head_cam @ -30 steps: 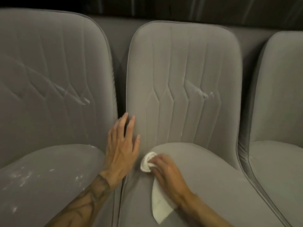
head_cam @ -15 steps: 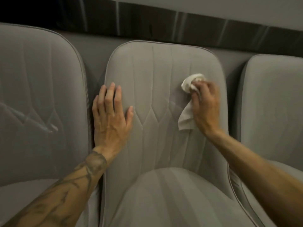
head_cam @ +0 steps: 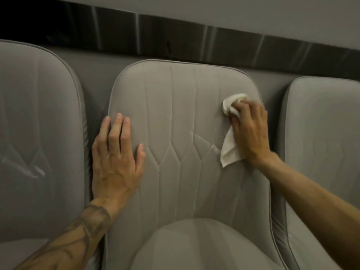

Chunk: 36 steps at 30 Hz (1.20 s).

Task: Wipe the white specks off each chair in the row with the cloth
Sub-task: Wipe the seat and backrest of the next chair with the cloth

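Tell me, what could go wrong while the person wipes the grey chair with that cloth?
1. The right hand bunches only part of the cloth. Its loose tail hangs beside a white streak and might smear it wider instead of lifting it.
2. The left chair has white marks on its backrest, and these could get missed.
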Available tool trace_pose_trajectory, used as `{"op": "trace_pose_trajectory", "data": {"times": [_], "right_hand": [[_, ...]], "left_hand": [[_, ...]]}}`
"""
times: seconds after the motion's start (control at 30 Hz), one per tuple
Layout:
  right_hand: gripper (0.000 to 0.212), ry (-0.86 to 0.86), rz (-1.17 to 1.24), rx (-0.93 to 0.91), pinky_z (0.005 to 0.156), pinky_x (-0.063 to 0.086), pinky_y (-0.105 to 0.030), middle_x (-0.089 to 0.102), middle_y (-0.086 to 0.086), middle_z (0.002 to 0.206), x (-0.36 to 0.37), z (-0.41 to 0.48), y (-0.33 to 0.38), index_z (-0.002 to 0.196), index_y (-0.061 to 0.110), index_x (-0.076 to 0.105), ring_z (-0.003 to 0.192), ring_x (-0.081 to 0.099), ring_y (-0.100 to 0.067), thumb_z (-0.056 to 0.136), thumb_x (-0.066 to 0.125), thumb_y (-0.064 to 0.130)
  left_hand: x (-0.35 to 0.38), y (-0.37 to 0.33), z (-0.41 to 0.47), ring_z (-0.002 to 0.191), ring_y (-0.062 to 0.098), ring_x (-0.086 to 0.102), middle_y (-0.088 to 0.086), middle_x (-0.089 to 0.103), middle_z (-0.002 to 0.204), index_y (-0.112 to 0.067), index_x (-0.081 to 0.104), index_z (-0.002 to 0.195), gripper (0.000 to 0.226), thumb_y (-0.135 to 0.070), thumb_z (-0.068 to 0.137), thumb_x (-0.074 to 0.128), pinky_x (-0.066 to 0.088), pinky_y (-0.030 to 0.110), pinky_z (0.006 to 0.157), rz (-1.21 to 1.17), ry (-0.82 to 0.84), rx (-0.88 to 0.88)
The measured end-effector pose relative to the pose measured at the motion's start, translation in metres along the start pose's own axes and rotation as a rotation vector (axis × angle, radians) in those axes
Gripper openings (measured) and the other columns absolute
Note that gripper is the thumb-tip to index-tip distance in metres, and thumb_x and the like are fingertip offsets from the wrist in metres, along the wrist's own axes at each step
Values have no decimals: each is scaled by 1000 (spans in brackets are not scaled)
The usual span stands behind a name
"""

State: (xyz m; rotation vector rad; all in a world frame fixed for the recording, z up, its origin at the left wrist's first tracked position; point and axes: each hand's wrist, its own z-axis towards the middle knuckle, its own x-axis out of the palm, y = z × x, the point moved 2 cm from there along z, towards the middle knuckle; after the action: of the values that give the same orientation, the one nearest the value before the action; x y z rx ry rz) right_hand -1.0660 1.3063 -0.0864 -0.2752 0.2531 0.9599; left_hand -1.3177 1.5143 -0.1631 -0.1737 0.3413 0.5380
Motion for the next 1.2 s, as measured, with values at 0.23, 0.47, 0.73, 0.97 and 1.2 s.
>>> {"op": "trace_pose_trajectory", "data": {"times": [0.23,0.47,0.73,0.97,1.2], "right_hand": [[21,-93,-52,166,86,41,-42,54,-16,116,4,42,-14,113,6,54,98,49,-33,101,48,23],[25,143,-32,-166,88,39,-43,49,-13,121,-22,-71,-12,120,4,58,103,50,-34,99,55,18],[22,-47,-85,116,87,37,-40,53,-17,119,3,9,0,117,6,55,100,47,-33,102,50,22],[36,301,-52,-369,93,42,-45,52,-17,125,-9,-94,1,129,5,55,108,52,-35,97,57,20],[25,25,-85,-46,91,43,-45,53,-19,120,4,-7,2,121,6,55,103,50,-36,102,55,22]], "left_hand": [[0,-2,-1,155,40,25,21,33,163,-1,30,159,63,-31,106,46,27,49,122,-2,-2,9],[0,-3,-1,155,40,24,22,32,163,0,29,159,61,-31,108,43,27,49,122,14,2,8],[0,-2,-1,155,41,23,22,31,163,0,28,159,62,-29,107,45,24,47,123,6,1,17],[0,-3,-1,155,41,23,23,32,163,0,28,159,61,-29,108,43,27,49,123,6,-2,15],[1,-2,-2,155,41,23,23,31,163,0,27,159,61,-28,107,45,23,47,124,4,-5,23]]}}
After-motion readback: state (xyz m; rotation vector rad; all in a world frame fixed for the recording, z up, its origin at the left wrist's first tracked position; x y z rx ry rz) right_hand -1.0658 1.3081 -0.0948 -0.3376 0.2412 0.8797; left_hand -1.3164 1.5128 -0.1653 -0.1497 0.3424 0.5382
